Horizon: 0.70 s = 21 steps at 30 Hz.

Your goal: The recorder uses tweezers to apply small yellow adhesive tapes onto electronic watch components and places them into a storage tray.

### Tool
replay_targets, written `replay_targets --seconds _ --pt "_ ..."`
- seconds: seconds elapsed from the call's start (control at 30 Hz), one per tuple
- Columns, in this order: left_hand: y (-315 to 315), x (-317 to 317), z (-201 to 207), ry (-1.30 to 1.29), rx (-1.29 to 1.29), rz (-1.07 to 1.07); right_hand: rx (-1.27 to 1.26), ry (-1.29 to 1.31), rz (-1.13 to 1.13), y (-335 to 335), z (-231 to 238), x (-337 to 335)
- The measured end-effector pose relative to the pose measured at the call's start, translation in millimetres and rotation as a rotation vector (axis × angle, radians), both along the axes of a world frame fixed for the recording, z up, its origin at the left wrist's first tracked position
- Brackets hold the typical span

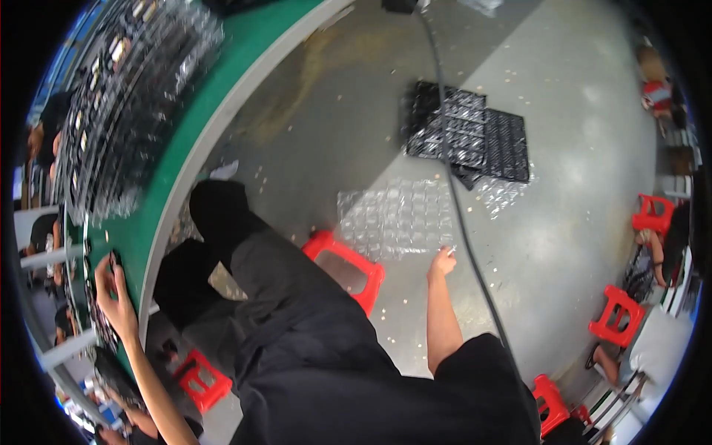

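"In the head view, where is our right hand (pixel 443 261)?"

"It is over the floor (pixel 593 178), with fingers closed on a corner of the clear plastic tray (pixel 395 219). This tray is near the red stool (pixel 357 261), and the black trays (pixel 467 133) lie beyond it."

"And our left hand (pixel 116 295)?"

"It is at the green table (pixel 252 33). A small dark thing (pixel 113 258) is at the fingertips, but we cannot tell if they grip it."

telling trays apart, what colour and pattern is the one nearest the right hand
The tray is clear, with a grid pattern; head view shows it best.
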<state>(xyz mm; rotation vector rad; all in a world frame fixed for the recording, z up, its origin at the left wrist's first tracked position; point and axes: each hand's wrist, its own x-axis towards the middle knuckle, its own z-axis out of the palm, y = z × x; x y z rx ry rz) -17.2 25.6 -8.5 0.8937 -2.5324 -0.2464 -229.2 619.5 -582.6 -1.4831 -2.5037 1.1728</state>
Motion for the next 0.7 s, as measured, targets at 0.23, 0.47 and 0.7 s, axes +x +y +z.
replay_targets --seconds 0.23,0.47,0.7 --pt "8 4 19 0.061 0.163 -0.027 0.290 0.540 0.346 45 264 -71" --pt "19 -4 35 0.136 0.219 -0.106 0.339 1.318 0.254 40 621 -116" --pt "11 5 38 0.169 0.135 -0.150 -0.097 1.692 0.329 -87 812 -151"
